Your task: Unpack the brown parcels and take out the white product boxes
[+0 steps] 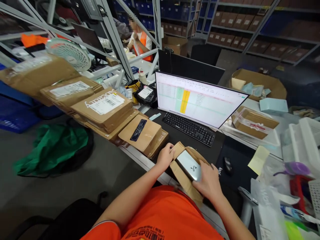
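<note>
An open brown cardboard mailer (185,181) lies on the black desk mat (237,156) right in front of me. A silver-grey flat box (189,164) with a squiggle mark sits in it. My left hand (165,156) grips the mailer's left flap, fingers curled. Fingers of my right hand (208,181) close on the near end of the silver box. Just behind the mailer are a black keyboard (190,128) and a monitor (197,99) showing a spreadsheet.
Stacked cardboard parcels (105,108) with labels line the desk's left edge. A black mouse (227,164) lies to the right, near yellow sticky notes (258,160), white trays (303,140) and bagged items. A white fan (68,53) and shelving stand behind. Another person in an orange vest (141,41) works beyond.
</note>
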Demonstrator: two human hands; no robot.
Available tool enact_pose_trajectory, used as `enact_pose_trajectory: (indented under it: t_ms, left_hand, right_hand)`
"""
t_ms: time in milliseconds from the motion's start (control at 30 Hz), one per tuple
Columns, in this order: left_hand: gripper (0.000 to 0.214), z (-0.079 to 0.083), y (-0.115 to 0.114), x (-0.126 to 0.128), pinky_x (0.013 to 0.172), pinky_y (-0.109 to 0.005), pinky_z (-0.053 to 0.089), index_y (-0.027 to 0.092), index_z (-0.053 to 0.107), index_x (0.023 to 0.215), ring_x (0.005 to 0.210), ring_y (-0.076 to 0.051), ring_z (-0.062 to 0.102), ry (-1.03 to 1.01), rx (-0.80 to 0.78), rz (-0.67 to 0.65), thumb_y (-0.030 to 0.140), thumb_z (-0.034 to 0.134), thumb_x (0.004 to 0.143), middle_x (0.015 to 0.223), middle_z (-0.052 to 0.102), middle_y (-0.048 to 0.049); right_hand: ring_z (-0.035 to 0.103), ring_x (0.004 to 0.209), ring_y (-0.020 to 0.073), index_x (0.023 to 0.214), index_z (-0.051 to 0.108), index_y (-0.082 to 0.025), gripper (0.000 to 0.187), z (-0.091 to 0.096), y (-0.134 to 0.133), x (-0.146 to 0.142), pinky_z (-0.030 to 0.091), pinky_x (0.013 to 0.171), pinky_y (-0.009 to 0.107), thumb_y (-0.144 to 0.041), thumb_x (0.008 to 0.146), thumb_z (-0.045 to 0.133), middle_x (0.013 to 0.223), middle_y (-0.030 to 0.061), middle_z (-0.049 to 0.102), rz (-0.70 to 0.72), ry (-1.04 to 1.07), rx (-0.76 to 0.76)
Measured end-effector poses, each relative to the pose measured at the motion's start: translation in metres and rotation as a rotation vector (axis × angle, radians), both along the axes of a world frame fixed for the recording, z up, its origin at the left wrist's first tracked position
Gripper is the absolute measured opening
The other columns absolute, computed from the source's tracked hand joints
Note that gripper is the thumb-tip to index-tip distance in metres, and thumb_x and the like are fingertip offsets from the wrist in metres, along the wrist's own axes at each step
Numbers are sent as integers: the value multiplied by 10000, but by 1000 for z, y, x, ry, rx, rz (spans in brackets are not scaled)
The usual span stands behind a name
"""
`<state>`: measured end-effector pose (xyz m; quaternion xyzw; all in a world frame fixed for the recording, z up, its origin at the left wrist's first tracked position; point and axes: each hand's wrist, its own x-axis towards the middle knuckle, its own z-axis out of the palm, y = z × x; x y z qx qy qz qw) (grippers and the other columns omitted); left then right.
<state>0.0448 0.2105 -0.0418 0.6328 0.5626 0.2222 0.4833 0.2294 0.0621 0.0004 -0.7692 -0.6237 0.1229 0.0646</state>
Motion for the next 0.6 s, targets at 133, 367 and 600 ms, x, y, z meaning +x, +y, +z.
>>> enact_pose_trajectory:
  t_ms: [133,367,600]
  left_hand:
    - [67,-9,-7,-18,570,-226,489,203,559,998,593,-146,684,18,-81,-5,193,546,934,745,686,11]
    - [288,12,-26,-34,964,-436,527,193,550,1208,1082,-268,706,-22,191,-26,335,525,958,1150,708,-132]
    - [1104,80,-38,-1,1041,-490,504,193,196,1563,1227,-333,633,-706,-59,-394,770,665,747,1453,528,-225]
  right_hand:
    - [600,1206,327,1527,404,-201,916,32,-26,30,369,1125,548,-275,658,685,1280,116,657,-140,343,368]
    - [678,1064,363,1382,591,-200,733,82,-68,83,541,867,488,-532,743,728,1217,160,698,-559,1156,779]
    - [687,903,254,1288,635,-221,618,61,-55,61,538,726,336,-569,785,727,1207,105,726,-635,1311,495]
